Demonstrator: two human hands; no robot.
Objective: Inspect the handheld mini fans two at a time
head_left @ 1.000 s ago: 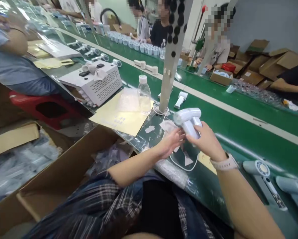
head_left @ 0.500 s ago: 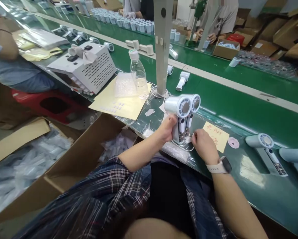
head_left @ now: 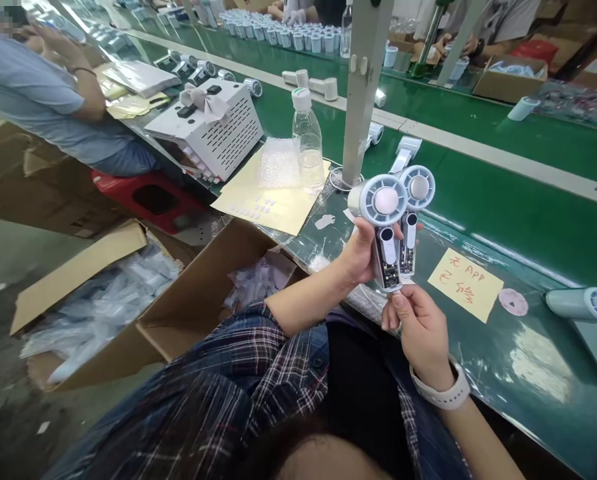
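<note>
Two pale-blue plastic handheld fans (head_left: 388, 247) were clasped upright in your left grip (head_left: 358, 257), above the glossy green tabletop (head_left: 478, 353), circuit-bearing handles (head_left: 391, 275) running down toward your right grip (head_left: 423, 330), its thumb and fingers pressed together at the nearer handle's bottom end (around what, I couldn't tell).

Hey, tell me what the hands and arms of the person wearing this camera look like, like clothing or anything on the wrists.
The left hand and right hand are ungloved. A dark blue plaid sleeve with pale lines ends around the left elbow. The right wrist wears a white band with small holes; the left wrist shows nothing worn.
</note>
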